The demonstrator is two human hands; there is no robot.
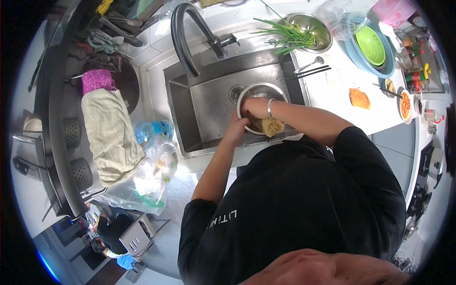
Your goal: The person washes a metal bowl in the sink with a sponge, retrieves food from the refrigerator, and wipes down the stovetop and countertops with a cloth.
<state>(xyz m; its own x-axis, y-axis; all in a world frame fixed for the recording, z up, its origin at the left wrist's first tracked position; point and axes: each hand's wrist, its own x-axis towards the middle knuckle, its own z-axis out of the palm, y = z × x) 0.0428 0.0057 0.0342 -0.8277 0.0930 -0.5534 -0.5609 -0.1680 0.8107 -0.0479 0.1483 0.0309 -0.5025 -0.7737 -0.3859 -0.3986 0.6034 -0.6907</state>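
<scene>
Over the sink (204, 133) is a round metal bowl (261, 87), near the sink's front right. My left hand (236, 128) grips the bowl's left rim with its fingers closed. My right hand (255, 108), with a bracelet at the wrist, reaches down inside the bowl; its fingertips are hidden, so its hold cannot be made out. A yellowish crumpled clump (273, 127) lies at the bowl's front edge, below the right wrist.
A black faucet (183, 42) arches over the sink's back left. Chopsticks (313, 71), a spoon (311, 63), a bowl of green stalks (319, 34) and stacked basins (370, 46) stand right. A plastic bottle (156, 129) and towel (109, 137) are left. People sit lower left.
</scene>
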